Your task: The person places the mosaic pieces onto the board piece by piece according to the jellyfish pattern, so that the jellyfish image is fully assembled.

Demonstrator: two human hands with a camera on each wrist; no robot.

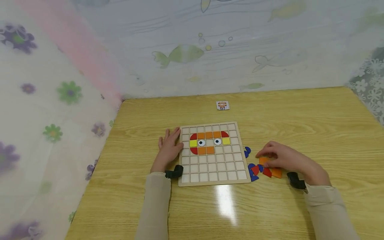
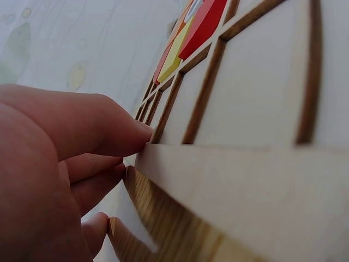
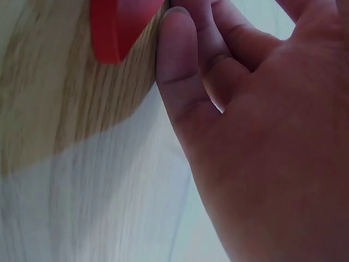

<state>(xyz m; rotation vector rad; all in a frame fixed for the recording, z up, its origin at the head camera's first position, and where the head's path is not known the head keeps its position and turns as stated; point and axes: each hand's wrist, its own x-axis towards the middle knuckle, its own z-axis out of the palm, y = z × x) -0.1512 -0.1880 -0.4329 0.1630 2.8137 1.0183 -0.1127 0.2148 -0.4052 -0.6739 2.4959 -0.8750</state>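
On the tabletop (image 1: 126, 203), a wooden grid board (image 1: 212, 159) is being touched along its nine-o'clock edge by the left hand (image 1: 169, 150), whose fingers are being held spread, the thumb against the rim. Red tiles (image 1: 194, 151), orange tiles (image 1: 209, 135), yellow tiles (image 1: 193, 143) and two eye discs (image 1: 217, 142) are being held in cells toward twelve o'clock. Off the board's four-o'clock side, a loose orange square (image 1: 264, 160) is being reached over by the right hand (image 1: 288, 161); its fingers are being held bent, and whether the square is being pinched cannot be told. Between hand and board, blue pieces (image 1: 254, 178) are being seen clustered. At twelve o'clock beyond the board, a printed card (image 1: 222, 105) is being displayed.
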